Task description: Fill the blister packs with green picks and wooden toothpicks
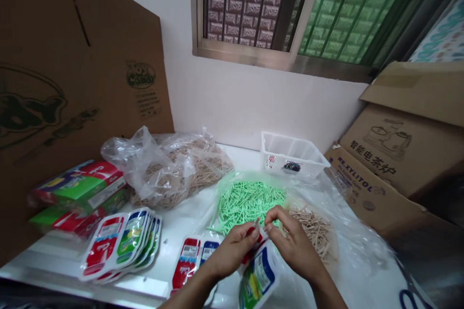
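My left hand (232,247) pinches a red, green and blue double packet (258,277) by its upper part, and the packet hangs below the fingers. Thumb and forefinger of my right hand (293,242) are closed together at the packet's top edge; what they grip is too small to make out. Another double packet (186,261), one half red and one half blue, lies flat by my left forearm. Just beyond my hands is an open clear bag of short green sticks (250,203). Short brown sticks (312,231) fill a bag beside my right hand.
Stacked packets (119,244) lie at left before wrapped boxes (81,186). Behind them sits a plastic bag of brown sticks (203,159). A white basket (293,154) stands at the back. Cardboard boxes (384,149) crowd the right; blue-handled scissors (408,298) lie at lower right.
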`<action>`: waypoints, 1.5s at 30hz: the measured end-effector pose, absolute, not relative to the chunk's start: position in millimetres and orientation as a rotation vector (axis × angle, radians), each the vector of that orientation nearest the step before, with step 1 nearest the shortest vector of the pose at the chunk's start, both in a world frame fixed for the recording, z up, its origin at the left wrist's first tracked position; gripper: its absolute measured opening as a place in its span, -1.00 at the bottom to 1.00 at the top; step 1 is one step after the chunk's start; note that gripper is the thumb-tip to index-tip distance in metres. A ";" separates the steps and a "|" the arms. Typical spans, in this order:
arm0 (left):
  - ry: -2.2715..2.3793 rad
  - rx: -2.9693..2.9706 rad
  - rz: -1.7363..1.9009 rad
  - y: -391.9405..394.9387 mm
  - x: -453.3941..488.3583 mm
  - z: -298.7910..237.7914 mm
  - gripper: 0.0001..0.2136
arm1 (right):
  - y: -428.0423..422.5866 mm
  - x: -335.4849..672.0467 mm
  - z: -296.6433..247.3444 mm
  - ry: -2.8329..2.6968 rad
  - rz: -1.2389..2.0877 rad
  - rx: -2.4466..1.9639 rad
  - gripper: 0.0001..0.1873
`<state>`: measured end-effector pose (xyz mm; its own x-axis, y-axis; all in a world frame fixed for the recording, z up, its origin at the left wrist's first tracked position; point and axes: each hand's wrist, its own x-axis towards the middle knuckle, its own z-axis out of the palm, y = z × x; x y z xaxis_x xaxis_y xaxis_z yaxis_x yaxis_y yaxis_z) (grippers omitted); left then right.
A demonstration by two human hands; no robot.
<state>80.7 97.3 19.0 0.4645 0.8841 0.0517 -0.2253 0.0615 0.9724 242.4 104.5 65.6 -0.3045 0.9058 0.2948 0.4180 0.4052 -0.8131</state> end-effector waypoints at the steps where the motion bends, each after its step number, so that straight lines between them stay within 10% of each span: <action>1: 0.721 1.266 0.944 97.4 79.6 20.8 -0.66 | 105.2 242.1 66.0 -1.899 0.787 -1.127 -0.90; 25: 0.841 1.265 1.144 101.5 35.5 21.3 -0.73 | 116.2 249.2 34.0 -1.684 1.058 -1.149 -0.70; 31: 0.784 1.182 1.182 94.5 22.2 22.7 -0.22 | 114.7 230.7 29.3 -1.708 0.911 -1.004 -0.85; 36: 1.109 1.429 1.261 81.7 5.3 21.1 -0.85 | 117.6 207.1 21.5 -1.761 0.966 -1.017 -0.80; 45: 1.793 1.177 1.437 42.4 -94.5 1.6 -0.51 | 130.8 79.1 -29.2 -1.995 1.363 -0.902 -0.68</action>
<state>-94.5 42.4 1.6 -0.4633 0.8805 0.1004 0.2894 0.0432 0.9562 79.1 130.8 -29.2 -0.6200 0.7814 0.0712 0.2178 0.2586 -0.9411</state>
